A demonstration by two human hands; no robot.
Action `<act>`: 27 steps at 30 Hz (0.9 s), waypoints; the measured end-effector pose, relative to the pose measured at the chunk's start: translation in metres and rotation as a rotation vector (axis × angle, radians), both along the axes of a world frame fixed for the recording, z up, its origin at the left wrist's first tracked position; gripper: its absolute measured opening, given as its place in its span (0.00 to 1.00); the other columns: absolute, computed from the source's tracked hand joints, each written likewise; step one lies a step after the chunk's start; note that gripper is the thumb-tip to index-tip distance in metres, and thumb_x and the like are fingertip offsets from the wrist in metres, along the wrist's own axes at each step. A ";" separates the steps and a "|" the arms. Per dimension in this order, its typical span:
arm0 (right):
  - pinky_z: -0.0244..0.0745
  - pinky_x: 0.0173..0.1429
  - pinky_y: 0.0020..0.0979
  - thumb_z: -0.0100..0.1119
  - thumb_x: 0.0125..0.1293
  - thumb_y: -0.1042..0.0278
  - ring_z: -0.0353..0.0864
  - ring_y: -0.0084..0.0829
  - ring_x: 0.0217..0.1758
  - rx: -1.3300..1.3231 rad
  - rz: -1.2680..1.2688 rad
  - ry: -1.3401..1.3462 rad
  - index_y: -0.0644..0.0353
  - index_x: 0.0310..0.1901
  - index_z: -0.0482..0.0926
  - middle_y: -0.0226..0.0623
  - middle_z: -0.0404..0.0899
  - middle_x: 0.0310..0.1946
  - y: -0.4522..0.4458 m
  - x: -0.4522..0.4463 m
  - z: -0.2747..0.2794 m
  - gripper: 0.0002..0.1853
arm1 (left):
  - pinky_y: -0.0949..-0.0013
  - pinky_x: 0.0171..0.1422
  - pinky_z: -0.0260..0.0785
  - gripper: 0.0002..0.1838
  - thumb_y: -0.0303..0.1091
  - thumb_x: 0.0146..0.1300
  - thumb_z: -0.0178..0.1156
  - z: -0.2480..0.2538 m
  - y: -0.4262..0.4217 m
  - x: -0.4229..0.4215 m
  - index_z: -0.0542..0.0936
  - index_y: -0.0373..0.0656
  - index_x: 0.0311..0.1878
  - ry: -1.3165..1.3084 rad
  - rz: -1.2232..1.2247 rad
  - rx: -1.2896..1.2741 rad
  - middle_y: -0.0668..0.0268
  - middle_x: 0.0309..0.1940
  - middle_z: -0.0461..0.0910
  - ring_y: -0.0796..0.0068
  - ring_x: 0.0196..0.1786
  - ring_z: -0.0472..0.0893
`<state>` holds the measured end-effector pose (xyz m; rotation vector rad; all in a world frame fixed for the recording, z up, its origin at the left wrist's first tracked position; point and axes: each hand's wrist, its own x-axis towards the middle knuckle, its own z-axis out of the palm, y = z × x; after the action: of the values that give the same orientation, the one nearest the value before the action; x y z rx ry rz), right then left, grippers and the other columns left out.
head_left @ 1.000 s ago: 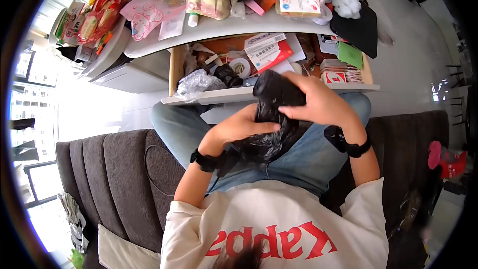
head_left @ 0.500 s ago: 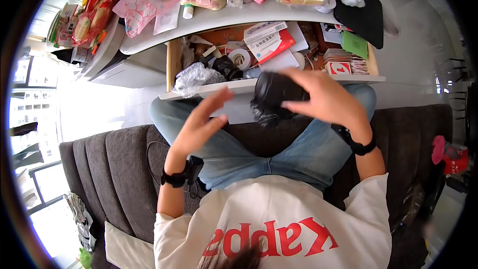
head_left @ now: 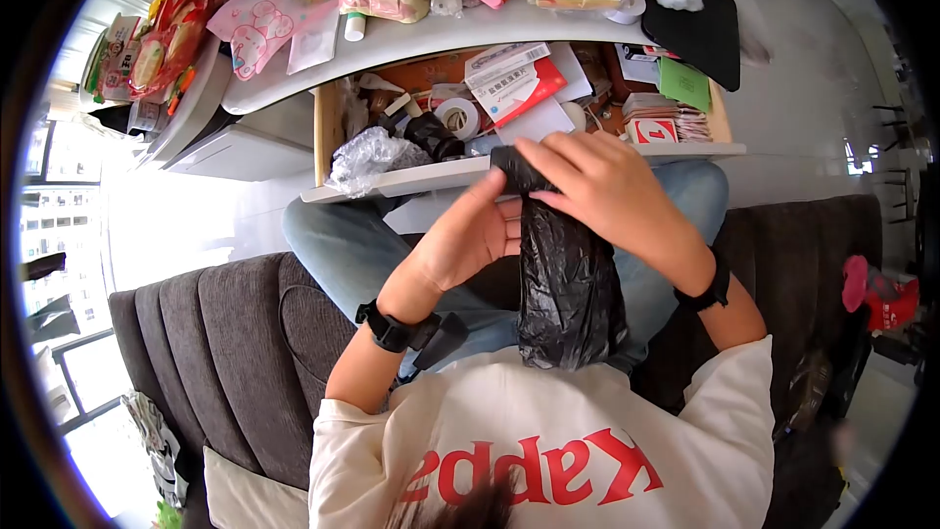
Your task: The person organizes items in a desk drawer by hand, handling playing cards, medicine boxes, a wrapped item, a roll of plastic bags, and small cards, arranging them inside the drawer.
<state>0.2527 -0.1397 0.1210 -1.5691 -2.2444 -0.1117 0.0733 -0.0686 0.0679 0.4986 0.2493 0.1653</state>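
A black plastic bag (head_left: 568, 284) hangs lengthwise in front of my lap, its lower end near my shirt. My right hand (head_left: 617, 196) is closed on its upper part, with thumb and fingers around the gathered black plastic. Beside it, my left hand (head_left: 460, 245) has its thumb pressed against the bag's top left edge. The other left fingers curve toward the bag, their tips partly hidden behind it. What the bag contains, if anything, cannot be seen.
Just beyond my hands is an open drawer (head_left: 392, 179) with a tape roll (head_left: 457, 119), medicine box (head_left: 514, 88), bubble wrap (head_left: 374, 159) and stacked cards (head_left: 650, 130). Packages crowd the desk (head_left: 411, 36) above. I sit on a dark sofa (head_left: 225, 313).
The black bag, bunched in my right hand before, now hangs stretched toward me. My left hand has moved right, from apart to touching the bag's top.
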 end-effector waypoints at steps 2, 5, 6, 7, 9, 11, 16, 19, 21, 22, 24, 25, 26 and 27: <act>0.70 0.47 0.33 0.63 0.49 0.66 0.75 0.31 0.42 -0.006 0.029 0.013 0.57 0.52 0.72 0.32 0.74 0.39 -0.001 -0.003 -0.006 0.25 | 0.66 0.54 0.71 0.24 0.46 0.67 0.49 0.004 -0.004 -0.003 0.63 0.40 0.60 0.217 0.080 0.270 0.64 0.50 0.73 0.73 0.50 0.76; 0.68 0.53 0.35 0.63 0.51 0.67 0.73 0.35 0.50 -0.039 0.069 0.082 0.58 0.55 0.71 0.35 0.74 0.46 -0.002 -0.004 -0.009 0.27 | 0.71 0.50 0.73 0.20 0.30 0.63 0.56 0.001 -0.005 -0.005 0.65 0.43 0.57 0.267 0.190 0.243 0.68 0.47 0.74 0.78 0.50 0.76; 0.68 0.54 0.36 0.63 0.51 0.66 0.72 0.37 0.52 -0.067 0.069 0.205 0.58 0.55 0.70 0.36 0.73 0.47 -0.004 -0.005 -0.007 0.27 | 0.72 0.50 0.73 0.20 0.28 0.63 0.56 -0.001 -0.006 -0.006 0.65 0.44 0.57 0.289 0.216 0.272 0.69 0.47 0.74 0.79 0.49 0.76; 0.67 0.56 0.37 0.64 0.52 0.65 0.71 0.39 0.54 -0.094 0.069 0.326 0.59 0.56 0.70 0.38 0.72 0.49 -0.006 -0.006 -0.003 0.27 | 0.75 0.47 0.73 0.20 0.26 0.61 0.57 0.007 -0.010 -0.006 0.67 0.45 0.56 0.303 0.268 0.266 0.71 0.45 0.74 0.82 0.47 0.76; 0.64 0.59 0.34 0.65 0.52 0.67 0.71 0.42 0.53 -0.124 0.018 0.589 0.61 0.57 0.69 0.42 0.72 0.49 -0.010 -0.005 -0.005 0.29 | 0.77 0.46 0.72 0.19 0.25 0.60 0.57 0.000 -0.009 -0.013 0.68 0.44 0.55 0.320 0.310 0.368 0.72 0.43 0.75 0.84 0.47 0.75; 0.66 0.57 0.33 0.65 0.53 0.67 0.73 0.41 0.50 -0.316 0.006 0.760 0.63 0.55 0.69 0.43 0.73 0.47 -0.012 0.002 -0.008 0.27 | 0.77 0.50 0.69 0.18 0.22 0.59 0.56 -0.010 -0.006 -0.016 0.71 0.41 0.53 0.211 0.339 0.341 0.70 0.43 0.76 0.84 0.48 0.75; 0.69 0.48 0.31 0.66 0.53 0.69 0.74 0.38 0.44 -0.424 -0.010 0.742 0.64 0.50 0.72 0.41 0.74 0.40 -0.011 0.006 -0.009 0.23 | 0.73 0.60 0.64 0.17 0.21 0.61 0.52 -0.004 -0.004 -0.021 0.70 0.36 0.55 0.255 0.332 0.457 0.67 0.50 0.75 0.79 0.52 0.74; 0.71 0.42 0.36 0.64 0.52 0.72 0.75 0.43 0.39 -0.253 -0.076 0.644 0.61 0.51 0.71 0.42 0.71 0.37 -0.013 -0.002 -0.013 0.23 | 0.73 0.60 0.64 0.20 0.22 0.62 0.51 0.002 -0.004 -0.026 0.66 0.36 0.59 0.264 0.325 0.378 0.65 0.51 0.74 0.79 0.53 0.73; 0.72 0.42 0.36 0.64 0.50 0.75 0.75 0.43 0.40 -0.151 -0.140 0.560 0.59 0.52 0.71 0.42 0.69 0.39 -0.017 -0.013 -0.020 0.25 | 0.72 0.60 0.64 0.23 0.22 0.62 0.51 0.006 -0.004 -0.031 0.63 0.36 0.61 0.225 0.319 0.265 0.64 0.53 0.73 0.78 0.55 0.72; 0.72 0.42 0.36 0.63 0.49 0.77 0.75 0.43 0.40 -0.100 -0.173 0.517 0.58 0.53 0.71 0.41 0.68 0.40 -0.020 -0.018 -0.024 0.26 | 0.72 0.60 0.64 0.24 0.23 0.63 0.51 0.010 -0.007 -0.033 0.62 0.36 0.62 0.202 0.331 0.243 0.63 0.53 0.73 0.77 0.55 0.72; 0.72 0.45 0.36 0.63 0.45 0.80 0.74 0.43 0.43 -0.063 -0.168 0.423 0.55 0.56 0.70 0.41 0.67 0.44 -0.026 -0.025 -0.031 0.32 | 0.71 0.60 0.64 0.25 0.25 0.64 0.51 0.015 -0.014 -0.036 0.59 0.36 0.64 0.157 0.351 0.196 0.62 0.54 0.72 0.75 0.56 0.72; 0.71 0.47 0.37 0.64 0.43 0.81 0.73 0.44 0.45 -0.043 -0.151 0.404 0.54 0.57 0.71 0.41 0.66 0.45 -0.028 -0.029 -0.034 0.34 | 0.71 0.60 0.64 0.25 0.26 0.64 0.52 0.013 -0.017 -0.037 0.59 0.36 0.64 0.230 0.365 0.234 0.62 0.54 0.72 0.75 0.56 0.72; 0.70 0.48 0.38 0.64 0.41 0.82 0.72 0.45 0.48 -0.023 -0.133 0.385 0.53 0.57 0.71 0.42 0.66 0.46 -0.029 -0.031 -0.036 0.36 | 0.71 0.60 0.64 0.25 0.27 0.64 0.53 0.008 -0.019 -0.037 0.60 0.36 0.63 0.303 0.379 0.274 0.62 0.54 0.72 0.75 0.56 0.72; 0.69 0.53 0.38 0.65 0.43 0.81 0.69 0.45 0.52 -0.064 -0.074 0.354 0.52 0.63 0.64 0.43 0.65 0.47 -0.029 -0.031 -0.031 0.41 | 0.71 0.60 0.64 0.25 0.28 0.64 0.53 0.005 -0.020 -0.037 0.60 0.36 0.63 0.374 0.393 0.314 0.62 0.53 0.72 0.74 0.56 0.72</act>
<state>0.2213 -0.1683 0.0896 -1.5647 -1.9330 0.2046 0.0363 -0.0888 0.0733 0.7904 0.6945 0.5009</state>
